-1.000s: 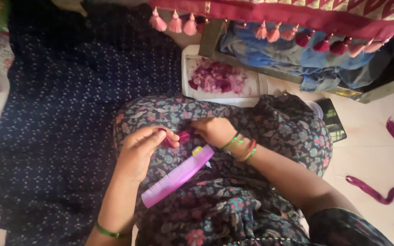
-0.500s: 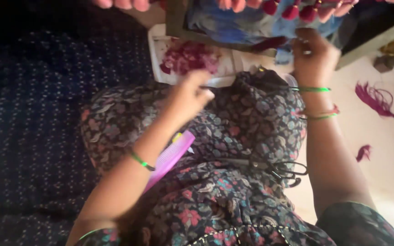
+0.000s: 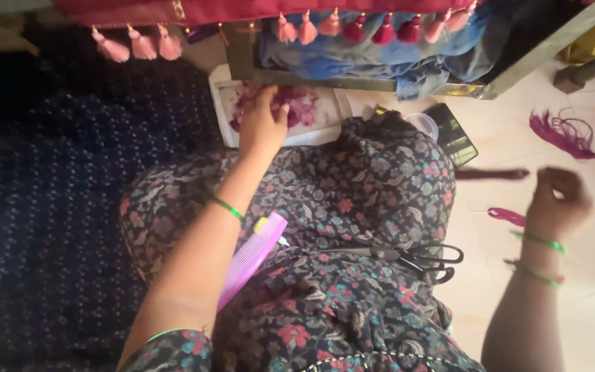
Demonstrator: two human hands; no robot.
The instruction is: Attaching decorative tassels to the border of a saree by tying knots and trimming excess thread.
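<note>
My left hand (image 3: 263, 124) reaches forward into a white tray (image 3: 223, 117) of pink and purple thread pieces (image 3: 308, 107); its fingertips are buried among them. Out to the right, my right hand (image 3: 559, 201) hovers over the pale floor with its fingers curled; it is blurred and nothing shows in it. A short magenta thread strand (image 3: 506, 215) lies on the floor just left of that wrist. On my lap, covered in floral cloth, rest a purple comb (image 3: 251, 260) and black scissors (image 3: 418, 258).
A red cloth edge with pink tassels (image 3: 297, 31) hangs across the top, over blue cloth (image 3: 352, 58) in a frame. A dark flat object (image 3: 452, 134) and a magenta thread bundle (image 3: 573, 138) lie on the floor. Dark dotted fabric (image 3: 49, 207) covers the left.
My left hand has moved forward from my lap into the tray. My right hand has dropped from the tassel edge down to the right, over the floor.
</note>
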